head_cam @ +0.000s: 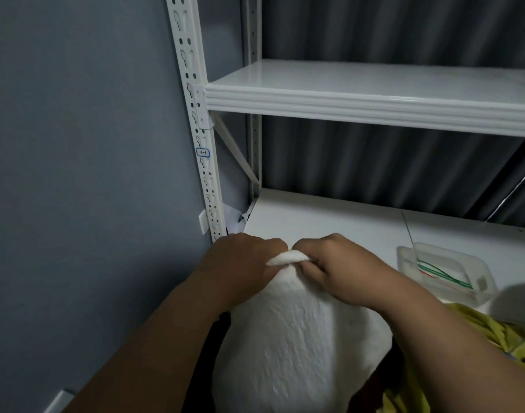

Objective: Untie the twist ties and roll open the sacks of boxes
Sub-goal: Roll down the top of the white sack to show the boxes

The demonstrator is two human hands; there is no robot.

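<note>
white shelving [371, 98], clear tray [481, 289], grey wall [76, 144]

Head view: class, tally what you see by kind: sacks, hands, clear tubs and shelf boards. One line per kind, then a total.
Sacks: 1, white sack
Hands: 2, left hand, right hand, both gripping its neck
Clear tubs: 1, tub
Shelf boards: 2, upper board, lower board
Total: 6

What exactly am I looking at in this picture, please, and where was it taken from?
There is one picture, from a camera worn on a person's head, looking down at their bare hands. The left hand and right hand both pinch the gathered neck of a white sack, which stands before a white shelf. On the shelf sits a clear plastic tray holding thin green and red twist ties. Yellow fabric lies at right. Whether a tie is on the sack is hidden.
</note>
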